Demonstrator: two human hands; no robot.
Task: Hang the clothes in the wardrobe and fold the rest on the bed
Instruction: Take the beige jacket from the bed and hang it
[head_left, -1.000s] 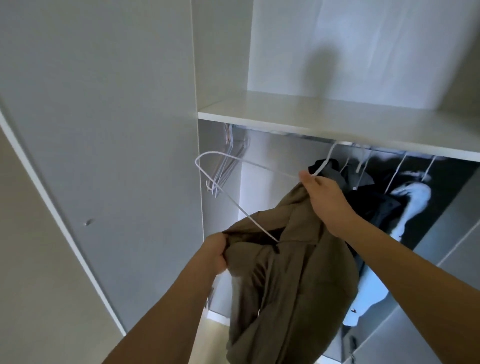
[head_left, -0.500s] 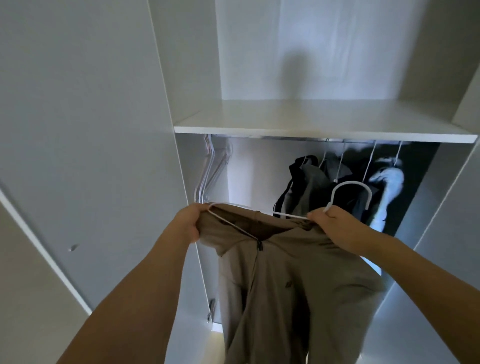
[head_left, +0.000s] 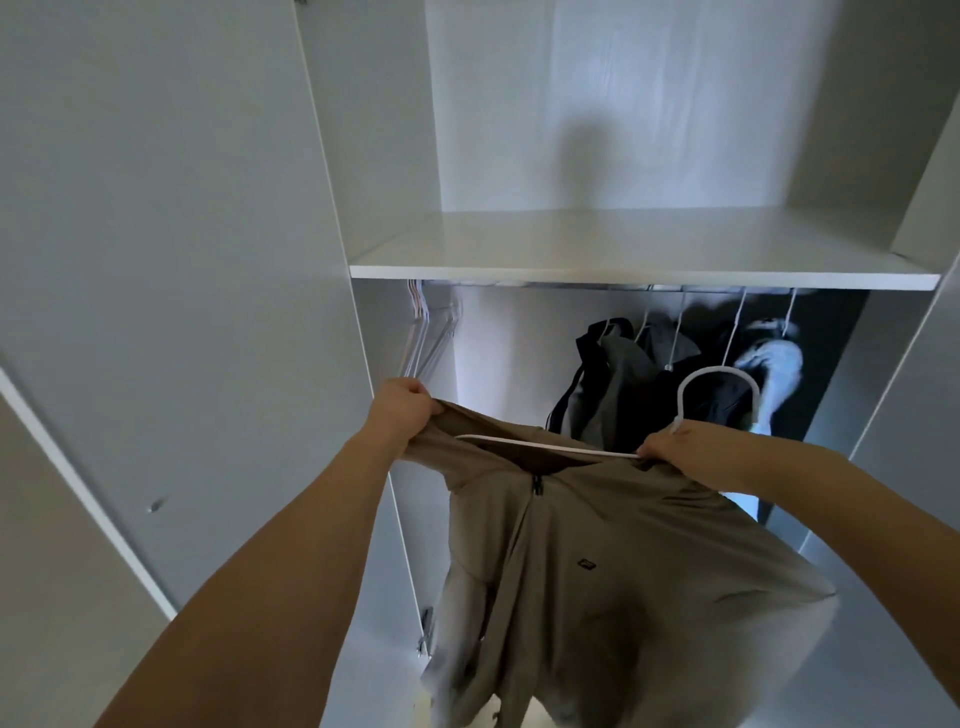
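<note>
While the open wardrobe (head_left: 644, 270) waits with its rail just under the shelf, the tan zip jacket (head_left: 597, 571) hangs limp in front of it on a white hanger (head_left: 545, 446). Soft and light, it would slide off bare wire, so the shoulders are the place to hold. The left hand (head_left: 402, 408) grips one shoulder, the right hand (head_left: 670, 447) pinches collar and hanger neck.

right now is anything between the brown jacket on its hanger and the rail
Nothing visible blocks it. The rail has a bare stretch above the brown jacket, between the empty hangers at its left end and the hung dark clothes to the right.
</note>
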